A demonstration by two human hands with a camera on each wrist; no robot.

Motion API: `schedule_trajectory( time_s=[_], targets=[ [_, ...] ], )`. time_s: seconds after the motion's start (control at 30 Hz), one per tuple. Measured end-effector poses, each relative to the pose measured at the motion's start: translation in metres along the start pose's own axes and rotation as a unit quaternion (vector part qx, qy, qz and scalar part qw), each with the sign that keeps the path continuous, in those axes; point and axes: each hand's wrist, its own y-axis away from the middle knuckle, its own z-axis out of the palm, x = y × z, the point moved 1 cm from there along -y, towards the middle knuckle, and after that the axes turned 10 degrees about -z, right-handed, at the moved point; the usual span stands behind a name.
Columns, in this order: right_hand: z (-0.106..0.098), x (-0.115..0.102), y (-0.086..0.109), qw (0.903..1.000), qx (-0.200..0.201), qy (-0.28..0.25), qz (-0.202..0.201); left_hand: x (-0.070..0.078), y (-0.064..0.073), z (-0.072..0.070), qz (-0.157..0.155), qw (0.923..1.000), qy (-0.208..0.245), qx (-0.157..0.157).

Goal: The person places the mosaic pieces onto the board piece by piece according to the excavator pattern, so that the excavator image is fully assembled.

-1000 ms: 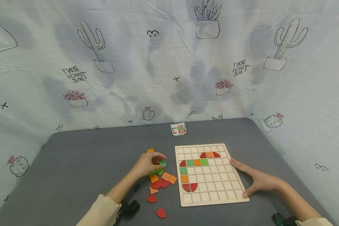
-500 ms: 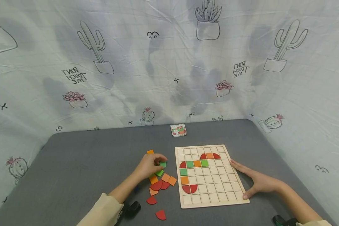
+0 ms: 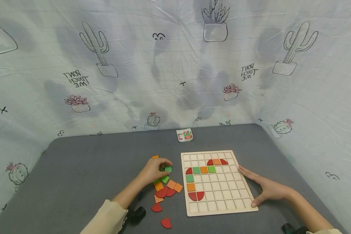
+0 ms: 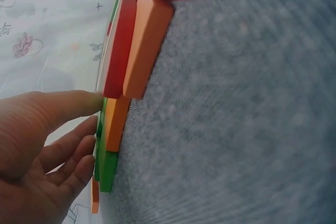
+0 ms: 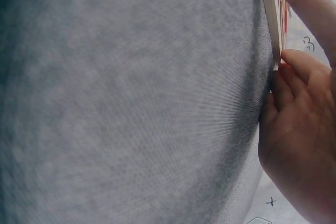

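Note:
My left hand (image 3: 153, 170) is over the heap of loose pieces left of the board, thumb and forefinger bent around a green square tile (image 3: 168, 169). In the left wrist view the thumb tip meets the edge of the green pieces (image 4: 100, 140). A pale wooden grid board (image 3: 219, 185) lies on the right; red quarter-circles (image 3: 193, 196), orange squares (image 3: 191, 187) and green squares (image 3: 189, 178) sit in some of its cells. My right hand (image 3: 266, 186) rests along the board's right edge, fingers stretched out, thumb on the near corner. The right wrist view shows this board edge (image 5: 270, 19) side-on.
Loose orange tiles (image 3: 171, 184), a lighter green tile (image 3: 165, 179) and red quarter-circles (image 3: 161, 192) lie overlapping near the left hand. Another red quarter-circle (image 3: 166, 223) lies nearer the front. A small pattern card (image 3: 184, 135) lies at the back of the grey table (image 3: 105, 162), before a printed curtain (image 3: 175, 65).

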Motion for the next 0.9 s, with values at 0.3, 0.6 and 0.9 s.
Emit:
schedule_trajectory(
  time_s=[0.3,0.6,0.9],
  targets=[
    [0.0004,0.0008,0.0003,0.9999,0.005,0.003,0.016,0.0015,-0.0017,0.0024,-0.001,0.9997,0.02,0.016],
    [0.001,0.0,0.0002,0.9999,0.005,-0.004,0.013,0.0043,-0.0031,0.0026,-0.003,1.0,0.009,0.001],
    [0.0007,-0.0014,0.0003,1.0,0.005,0.0,0.006,0.0098,-0.0047,0.0022,0.01,0.9995,0.017,0.023]
  ],
)
